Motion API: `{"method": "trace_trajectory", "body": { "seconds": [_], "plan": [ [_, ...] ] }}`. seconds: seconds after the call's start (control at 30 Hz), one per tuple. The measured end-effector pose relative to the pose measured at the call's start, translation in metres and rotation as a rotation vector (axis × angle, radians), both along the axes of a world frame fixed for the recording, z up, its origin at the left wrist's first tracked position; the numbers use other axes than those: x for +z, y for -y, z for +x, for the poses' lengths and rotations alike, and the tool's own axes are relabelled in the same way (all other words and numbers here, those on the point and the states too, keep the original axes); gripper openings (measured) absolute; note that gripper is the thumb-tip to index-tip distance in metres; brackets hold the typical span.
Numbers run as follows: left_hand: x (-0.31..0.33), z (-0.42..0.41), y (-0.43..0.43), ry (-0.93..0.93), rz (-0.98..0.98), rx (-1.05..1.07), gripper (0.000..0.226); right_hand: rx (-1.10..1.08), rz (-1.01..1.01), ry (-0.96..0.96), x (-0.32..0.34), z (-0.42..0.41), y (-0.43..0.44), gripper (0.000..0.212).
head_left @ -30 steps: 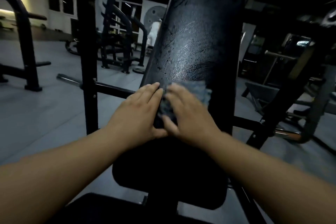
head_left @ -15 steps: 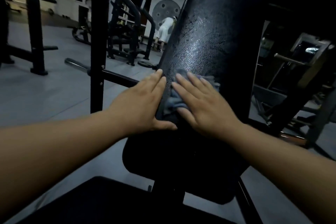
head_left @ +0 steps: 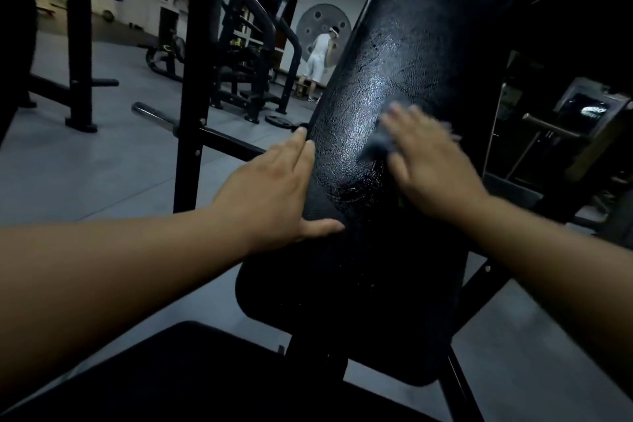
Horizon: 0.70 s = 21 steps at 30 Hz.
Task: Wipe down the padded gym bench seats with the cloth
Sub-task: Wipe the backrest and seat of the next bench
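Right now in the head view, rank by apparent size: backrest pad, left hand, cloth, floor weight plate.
1. backrest pad
2. left hand
3. cloth and floor weight plate: unranked; cloth blurred, mostly under the right hand; plate far away.

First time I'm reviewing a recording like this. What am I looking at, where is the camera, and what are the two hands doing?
There is no machine here. A person wears a camera on the head, so the one view looks forward and down along their bare arms. The dark slanted surface is the bench pad. The right hand, which is blurred, presses a grey cloth flat against the pad with straight fingers. The left hand rests on the pad's left edge, with the thumb across its face. Neither hand clenches anything. Behind are a black rack and, far off, another person.
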State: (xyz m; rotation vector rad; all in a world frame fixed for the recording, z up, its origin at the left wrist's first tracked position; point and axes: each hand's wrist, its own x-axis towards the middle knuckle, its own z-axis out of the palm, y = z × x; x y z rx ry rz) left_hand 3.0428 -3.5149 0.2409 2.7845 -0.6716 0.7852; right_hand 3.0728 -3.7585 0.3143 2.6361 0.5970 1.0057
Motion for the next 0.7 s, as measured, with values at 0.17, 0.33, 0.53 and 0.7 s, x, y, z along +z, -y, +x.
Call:
{"method": "trace_trajectory", "body": {
  "seconds": [0.17,0.33,0.53,0.7],
  "plan": [
    [-0.004,-0.001,0.003,-0.005,0.008,-0.046,0.128,-0.036,0.079,0.001,-0.041,-0.014,-0.048,0.065],
    [-0.007,0.001,0.004,0.055,0.116,-0.049,0.133,0.024,-0.008,-0.04,-0.083,-0.082,0.035,0.057],
    [-0.016,0.006,0.006,0.088,0.112,-0.091,0.132,-0.04,0.136,0.015,-0.097,-0.07,-0.011,0.06],
    [-0.013,0.008,-0.003,0.084,0.139,-0.135,0.13,0.079,-0.099,-0.026,-0.113,-0.112,0.042,0.053]
  ]
}}
